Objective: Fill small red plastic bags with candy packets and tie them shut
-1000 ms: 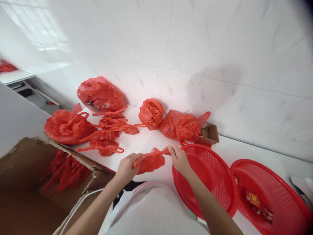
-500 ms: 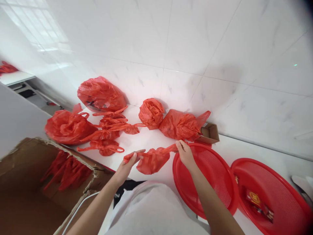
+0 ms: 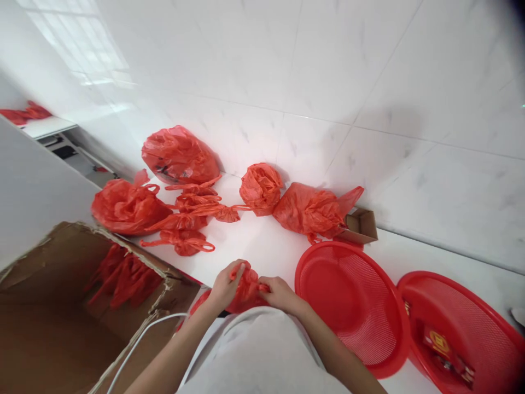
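Close to my body, at the table's front edge, I hold a red plastic bag [image 3: 245,293] between both hands. My left hand [image 3: 227,283] is closed on the gathered plastic at its left side. The fingers of my right hand [image 3: 279,294] pinch the bag's right side. What the bag contains is hidden. Beyond my hands, to the left, several small knotted red bags [image 3: 186,241] lie in a row on the white table [image 3: 229,246], their loop handles sticking out.
Larger red bags [image 3: 178,156] stand along the tiled wall, with a small cardboard box [image 3: 361,224] at their right. Two red plastic baskets [image 3: 348,295] sit on the right; the farther one holds a few packets [image 3: 441,345]. An open carton [image 3: 53,268] on the left contains red bags.
My hands have drawn the bag down toward my body and come closer together; its stretched ends are now bunched up. The view has shifted slightly.
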The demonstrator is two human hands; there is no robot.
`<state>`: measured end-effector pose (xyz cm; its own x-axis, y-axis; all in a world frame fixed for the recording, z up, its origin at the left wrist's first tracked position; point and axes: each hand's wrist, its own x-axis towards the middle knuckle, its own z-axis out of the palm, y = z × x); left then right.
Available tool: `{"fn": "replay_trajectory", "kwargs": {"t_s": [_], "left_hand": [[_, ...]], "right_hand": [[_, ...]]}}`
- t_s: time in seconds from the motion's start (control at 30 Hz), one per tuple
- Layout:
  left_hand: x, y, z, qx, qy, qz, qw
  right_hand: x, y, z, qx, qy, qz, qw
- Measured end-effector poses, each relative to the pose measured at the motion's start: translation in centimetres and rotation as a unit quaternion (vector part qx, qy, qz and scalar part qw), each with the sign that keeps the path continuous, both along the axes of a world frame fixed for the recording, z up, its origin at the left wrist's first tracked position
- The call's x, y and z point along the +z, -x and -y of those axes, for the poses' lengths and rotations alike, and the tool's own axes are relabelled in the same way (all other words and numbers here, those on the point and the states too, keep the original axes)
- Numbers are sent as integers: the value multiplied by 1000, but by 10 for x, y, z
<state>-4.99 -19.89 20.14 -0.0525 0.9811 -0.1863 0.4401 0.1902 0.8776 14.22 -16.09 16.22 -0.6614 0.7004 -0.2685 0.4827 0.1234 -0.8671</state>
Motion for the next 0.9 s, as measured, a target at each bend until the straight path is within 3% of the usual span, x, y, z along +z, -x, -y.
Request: {"fn": "replay_trajectory", "kwargs": {"t_s": [0.2, 0.4, 0.57, 0.73, 0.9], "left_hand": [[-37, 9, 9, -58, 131, -67, 987], [-48, 18, 19, -58, 138, -38, 988], [-58, 34, 35, 0, 133, -24, 991], [-54, 69, 56, 101, 119, 25, 987], [-30, 120, 77, 203, 73, 98, 972]], "right_hand": [[-21, 4, 2, 14, 69, 11, 997], [-29, 14, 5, 13, 111, 18, 994], [-25, 30, 5, 25, 137, 14, 990], [-11, 57, -7, 77, 193, -44, 977], [8, 107, -26, 70, 133, -44, 988]]}}
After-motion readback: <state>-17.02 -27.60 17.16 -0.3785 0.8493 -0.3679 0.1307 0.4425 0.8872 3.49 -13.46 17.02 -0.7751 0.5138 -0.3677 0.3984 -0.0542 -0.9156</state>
